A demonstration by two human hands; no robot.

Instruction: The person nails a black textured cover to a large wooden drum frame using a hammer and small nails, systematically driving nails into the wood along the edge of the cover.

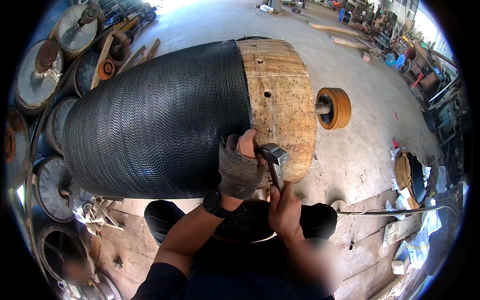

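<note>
A large wooden drum [280,110] lies on its side in front of me, its left part covered with dark ridged strips [160,120] in tight rows. Bare wood with a few holes shows at the right end. My left hand [241,167], in a grey fingerless glove, rests closed against the drum where the dark covering meets the wood. Whatever its fingers pinch is hidden. My right hand [286,210] grips a hammer [276,165] by the handle, close below its metal head. The head is beside my left fingertips, over the bare wood.
From the drum's right end a shaft carries an orange-yellow wheel [341,107]. A round container [245,222] with dark contents sits between my legs. Several grey-ended drums [40,75] stack along the left. At right lie a brown sack [407,175], plastic sheets and a long hose [395,212].
</note>
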